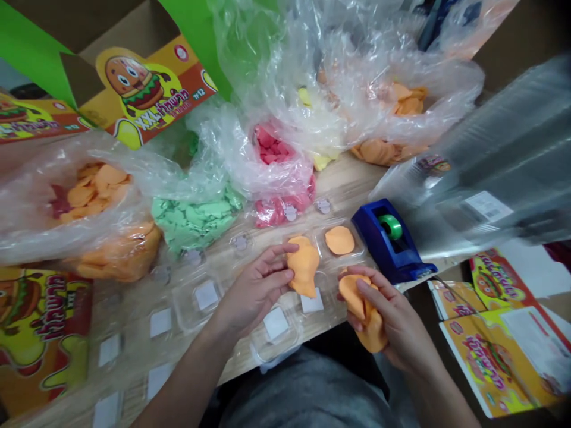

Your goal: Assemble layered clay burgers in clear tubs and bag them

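My left hand (pixel 267 276) pinches a flat, soft-looking orange piece (pixel 304 264) between thumb and fingers, above the clear plastic trays. In my right hand (pixel 379 306), closer to the table's front edge, is a small stack of similar orange pieces (pixel 363 309), gripped by thumb and fingers. Just beyond my hands, one round orange piece (pixel 339 240) lies in a clear tray (pixel 363 252). Other clear trays stand in rows to the left, several with a white square (pixel 276 324) in them. My left hand partly covers some trays.
Open plastic bags hold orange pieces (pixel 118 252), green pieces (pixel 196 217) and pink pieces (pixel 274 145) along the back. A blue tape dispenser (pixel 390 244) stands at right beside a large plastic-wrapped bundle (pixel 473 160). Printed burger cartons (pixel 147 89) stand at back left; flattened printed card (pixel 495 356) lies lower right.
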`<state>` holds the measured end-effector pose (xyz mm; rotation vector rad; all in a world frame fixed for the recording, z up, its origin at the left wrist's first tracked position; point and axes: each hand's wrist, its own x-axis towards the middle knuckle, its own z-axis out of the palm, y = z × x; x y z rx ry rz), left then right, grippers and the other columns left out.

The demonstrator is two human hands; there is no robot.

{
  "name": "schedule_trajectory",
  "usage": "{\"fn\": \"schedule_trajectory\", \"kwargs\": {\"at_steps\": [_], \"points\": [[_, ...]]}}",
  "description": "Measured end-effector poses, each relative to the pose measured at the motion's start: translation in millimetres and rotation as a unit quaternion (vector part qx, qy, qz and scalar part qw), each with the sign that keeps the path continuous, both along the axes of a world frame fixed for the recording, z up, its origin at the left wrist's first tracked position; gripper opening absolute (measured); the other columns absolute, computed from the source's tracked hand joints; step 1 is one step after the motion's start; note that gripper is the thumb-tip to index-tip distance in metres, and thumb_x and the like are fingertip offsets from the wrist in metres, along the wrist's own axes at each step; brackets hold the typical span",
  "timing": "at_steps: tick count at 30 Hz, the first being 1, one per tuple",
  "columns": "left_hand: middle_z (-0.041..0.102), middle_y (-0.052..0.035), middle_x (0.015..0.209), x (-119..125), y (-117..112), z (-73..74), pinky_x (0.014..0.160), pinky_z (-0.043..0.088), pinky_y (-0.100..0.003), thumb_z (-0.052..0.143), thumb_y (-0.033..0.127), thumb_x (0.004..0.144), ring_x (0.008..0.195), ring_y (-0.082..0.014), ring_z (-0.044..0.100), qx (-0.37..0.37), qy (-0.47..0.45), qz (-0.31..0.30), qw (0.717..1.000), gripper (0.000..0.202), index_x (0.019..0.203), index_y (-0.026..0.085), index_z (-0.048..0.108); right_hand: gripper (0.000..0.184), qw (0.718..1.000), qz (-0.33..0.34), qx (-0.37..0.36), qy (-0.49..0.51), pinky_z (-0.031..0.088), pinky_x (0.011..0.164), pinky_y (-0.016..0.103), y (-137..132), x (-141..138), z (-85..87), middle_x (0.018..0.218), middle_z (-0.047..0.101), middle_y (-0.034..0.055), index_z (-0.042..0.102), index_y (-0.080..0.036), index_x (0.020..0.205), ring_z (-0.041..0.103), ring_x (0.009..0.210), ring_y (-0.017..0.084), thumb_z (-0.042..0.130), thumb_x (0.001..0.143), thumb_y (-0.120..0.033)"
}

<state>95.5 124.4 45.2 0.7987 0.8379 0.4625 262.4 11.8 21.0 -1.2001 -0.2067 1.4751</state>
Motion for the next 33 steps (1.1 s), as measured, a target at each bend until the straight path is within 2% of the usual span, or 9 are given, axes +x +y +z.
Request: {"fn": "schedule_trajectory", "kwargs": {"at_steps": [4,9,11,13,18,20,23,27,33], "points": [[0.062,-0.0027,0.105,0.1,-8.6,-6.9,0.082,0.042,-0.03,0.046,0.015,0.082,0.094,-0.0146,0.056,0.193,0.115,-0.143,0.964,0.027,0.107,0.023,0.055,0.026,1.0,-0.015,-0.005,-0.016,0.037,0.043,0.017,-1.5,5.6,0.3,0.085,0.062,0.0029,0.053,-0.023,0.1,0.05,0.048,0.006,0.06,0.077,-0.034],[0.063,-0.0062,0.109,7.7,-21.4,-29.9,0.086,0.035,-0.041,0.04,0.009,0.085,0.098,-0.0207,0.054,0.528,0.303,-0.24,0.756,0.032,0.113,0.019,0.053,0.027,0.998,-0.028,-0.014,-0.054,0.037,0.042,0.017,-2.3,9.7,3.8,0.078,0.061,0.002,0.055,-0.023,0.099,0.051,0.047,0.007,0.062,0.076,-0.034],[0.064,-0.0074,0.109,9.0,-22.5,-34.8,0.083,0.036,-0.041,0.042,0.012,0.086,0.097,-0.0219,0.054,0.555,0.329,-0.251,0.721,0.031,0.114,0.017,0.052,0.025,0.997,-0.027,-0.015,-0.064,0.037,0.041,0.017,-3.5,10.8,3.0,0.077,0.06,0.0004,0.055,-0.024,0.098,0.05,0.045,0.006,0.062,0.076,-0.034],[0.062,-0.0067,0.112,9.0,-21.6,-33.5,0.087,0.034,-0.042,0.043,0.016,0.086,0.1,-0.0213,0.053,0.538,0.315,-0.247,0.742,0.03,0.115,0.018,0.052,0.022,0.997,-0.023,-0.011,-0.068,0.037,0.042,0.017,-4.9,11.6,0.6,0.081,0.06,0.0,0.055,-0.025,0.098,0.049,0.046,0.005,0.06,0.078,-0.033],[0.061,-0.0028,0.109,6.0,-15.5,-12.4,0.085,0.042,-0.031,0.048,0.026,0.085,0.098,-0.0155,0.055,0.285,0.186,-0.112,0.934,0.025,0.11,0.024,0.054,0.024,0.996,-0.008,-0.021,-0.084,0.037,0.042,0.017,-5.8,11.6,-2.0,0.085,0.059,0.0006,0.055,-0.025,0.099,0.05,0.046,0.006,0.059,0.078,-0.036],[0.063,-0.0015,0.099,5.3,-13.3,-0.7,0.076,0.047,-0.026,0.054,0.028,0.081,0.089,-0.0138,0.058,0.162,0.124,-0.03,0.978,0.024,0.105,0.024,0.055,0.025,0.995,0.015,-0.024,-0.094,0.037,0.041,0.017,-5.4,9.7,2.2,0.081,0.058,-0.0001,0.056,-0.025,0.098,0.049,0.045,0.005,0.059,0.078,-0.038],[0.062,0.0012,0.089,6.3,-12.6,17.9,0.066,0.051,-0.023,0.061,0.026,0.076,0.08,-0.0121,0.06,0.054,0.04,0.059,0.996,0.021,0.097,0.024,0.058,0.03,0.994,0.076,-0.006,-0.083,0.037,0.04,0.017,-5.6,3.8,13.8,0.074,0.056,-0.0007,0.058,-0.025,0.098,0.048,0.045,0.006,0.059,0.076,-0.045],[0.063,0.0024,0.083,7.4,-17.6,39.6,0.06,0.053,-0.022,0.064,0.022,0.074,0.073,-0.0114,0.061,0.017,-0.009,0.085,0.996,0.02,0.093,0.025,0.06,0.033,0.99,0.136,-0.004,-0.024,0.037,0.039,0.015,-4.8,-6.9,31.9,0.063,0.056,-0.0031,0.06,-0.029,0.094,0.047,0.042,0.005,0.068,0.066,-0.047],[0.065,0.0035,0.08,1.7,-22.3,55.1,0.056,0.052,-0.016,0.064,0.021,0.074,0.066,-0.0089,0.063,0.034,-0.018,0.096,0.995,0.017,0.089,0.027,0.063,0.011,0.997,0.068,0.034,0.013,0.042,0.049,0.012,2.4,-16.2,50.3,0.071,0.06,-0.0048,0.065,-0.028,0.072,0.054,0.056,0.005,0.073,0.065,-0.03]]}}
